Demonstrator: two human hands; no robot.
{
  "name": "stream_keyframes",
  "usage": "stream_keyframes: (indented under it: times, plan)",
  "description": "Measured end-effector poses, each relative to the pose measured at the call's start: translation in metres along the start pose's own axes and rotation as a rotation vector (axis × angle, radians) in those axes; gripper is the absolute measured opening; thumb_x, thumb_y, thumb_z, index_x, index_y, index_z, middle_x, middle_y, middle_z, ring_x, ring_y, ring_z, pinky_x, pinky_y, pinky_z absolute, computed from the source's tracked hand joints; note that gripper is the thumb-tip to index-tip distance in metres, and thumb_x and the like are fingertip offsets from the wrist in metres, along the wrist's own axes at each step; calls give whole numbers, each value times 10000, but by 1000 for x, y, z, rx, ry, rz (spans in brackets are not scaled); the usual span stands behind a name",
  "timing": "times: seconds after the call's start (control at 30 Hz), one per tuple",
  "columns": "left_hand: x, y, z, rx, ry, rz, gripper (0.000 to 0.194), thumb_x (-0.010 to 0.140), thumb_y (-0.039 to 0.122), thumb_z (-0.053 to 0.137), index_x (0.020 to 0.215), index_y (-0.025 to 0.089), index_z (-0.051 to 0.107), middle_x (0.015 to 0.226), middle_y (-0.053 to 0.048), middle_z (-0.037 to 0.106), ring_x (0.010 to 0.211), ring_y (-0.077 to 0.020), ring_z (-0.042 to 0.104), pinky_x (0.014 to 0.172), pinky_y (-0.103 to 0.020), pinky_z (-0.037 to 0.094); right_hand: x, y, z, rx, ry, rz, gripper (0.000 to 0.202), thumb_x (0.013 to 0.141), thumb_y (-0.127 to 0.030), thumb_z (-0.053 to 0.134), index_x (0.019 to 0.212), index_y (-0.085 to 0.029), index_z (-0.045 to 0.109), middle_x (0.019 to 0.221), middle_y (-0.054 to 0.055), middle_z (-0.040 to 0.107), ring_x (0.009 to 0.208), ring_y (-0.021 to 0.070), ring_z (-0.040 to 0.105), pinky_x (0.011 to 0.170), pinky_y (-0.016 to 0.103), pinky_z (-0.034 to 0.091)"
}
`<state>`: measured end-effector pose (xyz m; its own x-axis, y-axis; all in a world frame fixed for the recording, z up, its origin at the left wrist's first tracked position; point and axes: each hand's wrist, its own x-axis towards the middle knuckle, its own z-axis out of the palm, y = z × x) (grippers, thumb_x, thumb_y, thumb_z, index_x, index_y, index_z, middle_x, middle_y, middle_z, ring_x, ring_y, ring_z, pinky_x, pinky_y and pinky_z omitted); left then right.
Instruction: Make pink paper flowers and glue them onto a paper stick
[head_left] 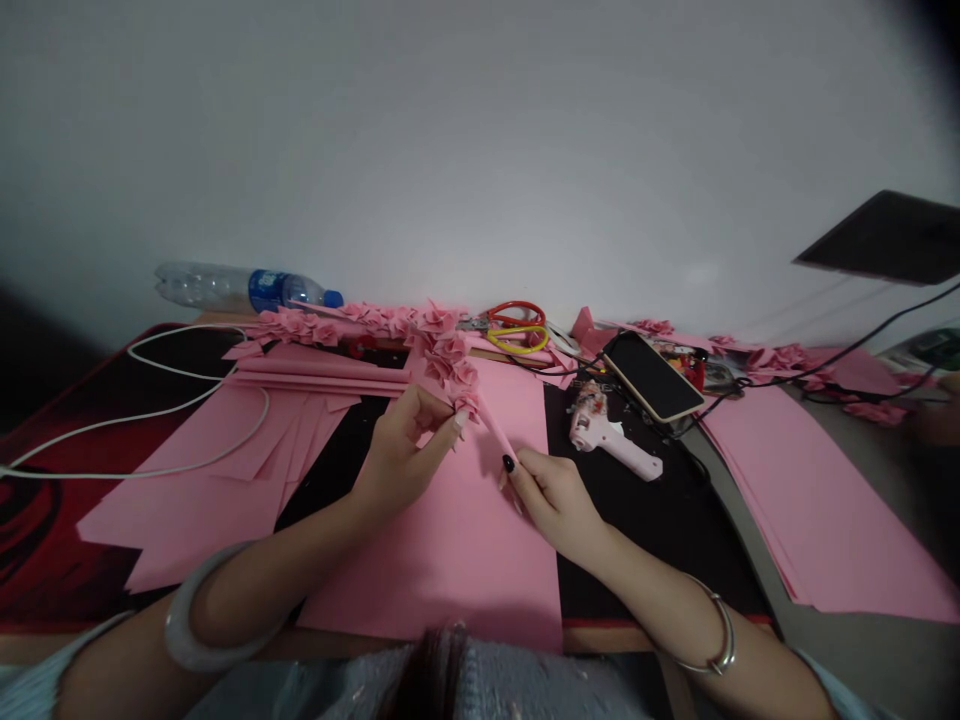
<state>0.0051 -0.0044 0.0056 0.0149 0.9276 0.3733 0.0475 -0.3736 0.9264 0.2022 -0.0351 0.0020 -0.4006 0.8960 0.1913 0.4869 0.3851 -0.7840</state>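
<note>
My right hand (pixel 559 500) is closed around the lower end of a thin rolled pink paper tube (pixel 494 428), which slants up and to the left. Folded pink paper flowers (pixel 450 362) cluster along the tube's upper part. My left hand (pixel 409 445) pinches the lowest paper flower (pixel 466 400) between thumb and fingers; its fingertips partly hide the petals. Beneath both hands lies a large pink paper sheet (pixel 450 560). To the right of my right hand, a pale pink glue gun (pixel 615 445) rests on the dark mat.
Scissors with red and yellow handles (pixel 517 340) lie at the back, beside a phone (pixel 652 375). A plastic bottle (pixel 217 287) lies against the wall. Pink sheets are stacked left (pixel 195 480) and right (pixel 817 500). A white cable (pixel 135 475) crosses the left side.
</note>
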Motion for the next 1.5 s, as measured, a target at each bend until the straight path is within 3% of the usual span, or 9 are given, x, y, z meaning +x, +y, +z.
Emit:
stream_keyframes:
  times: [0.37,0.57,0.77,1.07,1.3,1.4,1.5]
  plan:
    - [3,4,1,-108,-25,-102,164,819,189,628,713,179,503,608,38,559,548,-86,535,539,-213,444,0,-1,-1,-130,-17,-54,310,968,-225,364,664,-212,422,542,-34,432,477,106,419,486,234,299]
    - [4,4,3,-171,-29,-118,193,821,215,632,716,187,473,615,44,549,545,-82,530,541,-217,447,0,0,0,-143,-28,-84,302,965,-219,364,673,-203,444,550,-36,422,478,103,405,495,238,299]
    - [4,2,4,-167,-21,-110,229,821,248,656,725,194,456,604,48,544,536,-85,532,534,-219,445,0,2,1,9,-39,30,286,991,-286,361,923,-166,612,529,-54,410,458,99,400,482,223,318]
    - [4,0,2,-85,-5,-135,246,842,288,651,709,191,469,581,52,531,514,-77,493,507,-206,396,1,-1,2,256,-68,124,351,998,-400,370,1057,-147,606,514,-68,410,445,88,356,466,219,308]
    - [8,-2,3,-163,-4,-193,338,787,362,704,696,201,421,572,82,426,495,-66,400,484,-195,350,1,-2,0,394,-116,171,427,975,-481,390,1107,-140,610,497,-81,375,437,86,312,447,225,277]
    - [10,-5,4,-249,-15,-222,313,737,374,747,813,201,498,707,50,534,601,-86,507,547,-202,428,1,-4,-1,485,-163,204,454,954,-517,415,1110,-142,618,501,-83,345,450,89,293,450,232,262]
    - [10,-7,5,-328,-51,-270,328,708,384,769,907,195,589,895,-23,658,823,-150,626,717,-264,510,2,-6,-2,566,-216,209,448,936,-525,455,1099,-146,627,497,-89,323,453,88,268,455,240,250]
